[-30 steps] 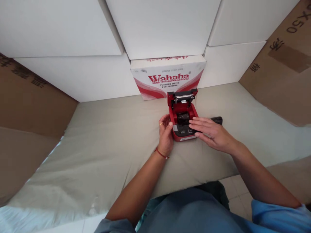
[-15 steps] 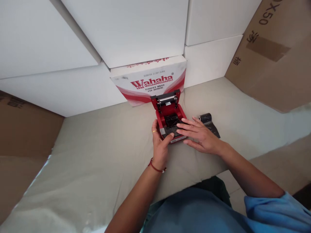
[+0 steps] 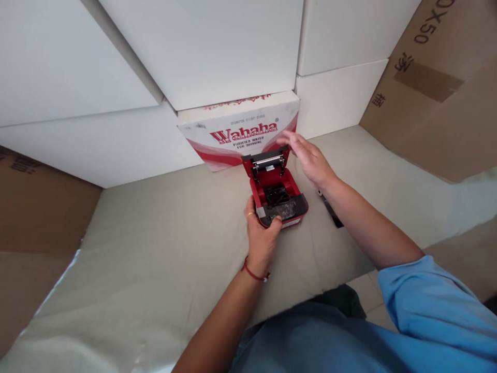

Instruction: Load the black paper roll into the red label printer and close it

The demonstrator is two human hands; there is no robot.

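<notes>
A small red device (image 3: 277,192) with its lid (image 3: 267,158) standing open sits on the grey-covered surface (image 3: 155,243). Its inside is black. My left hand (image 3: 261,233) grips the device's front left corner, thumb on the dark front panel. My right hand (image 3: 306,153) hovers at the top right edge of the raised lid, fingers stretched out and slightly blurred, holding nothing. A dark flat piece (image 3: 333,211) lies on the surface under my right forearm, mostly hidden.
A white and red Wahaha carton (image 3: 238,129) stands right behind the device. White foam blocks (image 3: 217,52) wall the back. Brown cardboard boxes (image 3: 438,93) flank the right and left sides. The surface's front edge drops to a tiled floor.
My right hand lifted off the device's front panel and rose to the top of the open lid. My left hand shifted its grip onto the front corner.
</notes>
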